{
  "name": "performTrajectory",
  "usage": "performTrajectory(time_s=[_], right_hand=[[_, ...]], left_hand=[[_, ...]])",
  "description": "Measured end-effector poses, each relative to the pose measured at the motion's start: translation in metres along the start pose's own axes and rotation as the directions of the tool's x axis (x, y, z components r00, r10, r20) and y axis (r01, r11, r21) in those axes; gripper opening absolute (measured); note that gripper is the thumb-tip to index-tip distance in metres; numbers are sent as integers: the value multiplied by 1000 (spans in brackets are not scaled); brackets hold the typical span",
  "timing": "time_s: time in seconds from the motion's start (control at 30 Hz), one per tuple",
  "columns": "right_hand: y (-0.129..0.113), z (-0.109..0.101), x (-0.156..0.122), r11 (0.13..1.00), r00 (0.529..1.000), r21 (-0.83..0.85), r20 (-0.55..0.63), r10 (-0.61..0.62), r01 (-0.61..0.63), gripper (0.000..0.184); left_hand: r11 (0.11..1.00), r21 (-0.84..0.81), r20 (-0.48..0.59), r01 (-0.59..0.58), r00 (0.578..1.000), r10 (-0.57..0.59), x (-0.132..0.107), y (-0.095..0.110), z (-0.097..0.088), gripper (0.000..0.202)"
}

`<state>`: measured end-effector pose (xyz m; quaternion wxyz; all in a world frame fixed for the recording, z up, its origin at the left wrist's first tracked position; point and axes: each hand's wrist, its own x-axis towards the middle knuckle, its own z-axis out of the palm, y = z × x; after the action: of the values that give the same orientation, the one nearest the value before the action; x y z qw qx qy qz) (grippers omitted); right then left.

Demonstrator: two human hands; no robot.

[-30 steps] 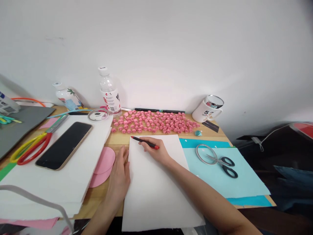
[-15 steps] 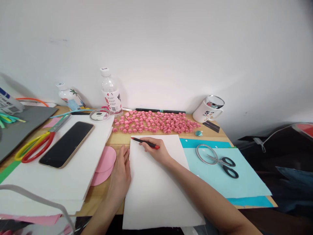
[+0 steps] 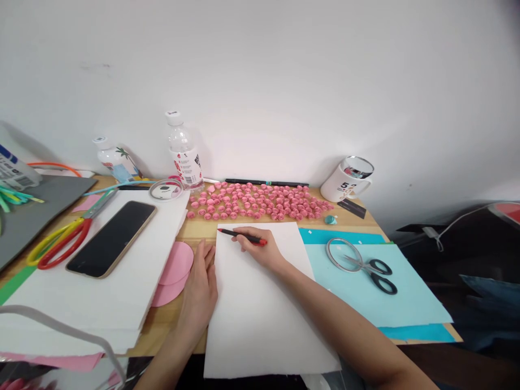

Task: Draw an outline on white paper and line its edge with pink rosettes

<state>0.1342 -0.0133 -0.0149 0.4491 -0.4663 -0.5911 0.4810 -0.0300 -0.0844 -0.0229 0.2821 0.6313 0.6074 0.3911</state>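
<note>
One head-worn camera looks forward and down, close above the left hand (image 3: 201,287) and right hand (image 3: 262,250), facing the wall (image 3: 284,81) beyond the desk (image 3: 195,230).

Matt white paper sheet (image 3: 260,309), pale wooden tabletop (image 3: 199,228), glossy phone screen (image 3: 111,239), shiny, probably metal ring (image 3: 342,254)

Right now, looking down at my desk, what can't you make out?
Head view only.
Pen tip: too small to tell whether it touches the white sheet; the right hand wraps its middle.
Pink paper circle: partly hidden under the white boards.
Mug print: too small to read.
Container at far left: cut off by the frame edge.
Sheet's left edge: partly covered by the left hand.
</note>
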Motion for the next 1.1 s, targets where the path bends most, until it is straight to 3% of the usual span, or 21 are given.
performTrajectory(time_s=[0.53, 0.73, 1.1], right_hand=[[-12, -9, -5, 999, 990, 29, 137, 32, -36, 20], [-10, -7, -3, 999, 998, 53, 55, 6, -9, 24], [-6, -5, -2, 999, 996, 18, 79, 28, -29, 23]], left_hand=[[999, -53, -31, 4, 999, -5, 0, 1, 1, 62], [998, -45, -31, 40, 999, -42, 0, 1, 0, 62], [998, -50, -30, 25, 999, -27, 0, -2, 2, 63]])
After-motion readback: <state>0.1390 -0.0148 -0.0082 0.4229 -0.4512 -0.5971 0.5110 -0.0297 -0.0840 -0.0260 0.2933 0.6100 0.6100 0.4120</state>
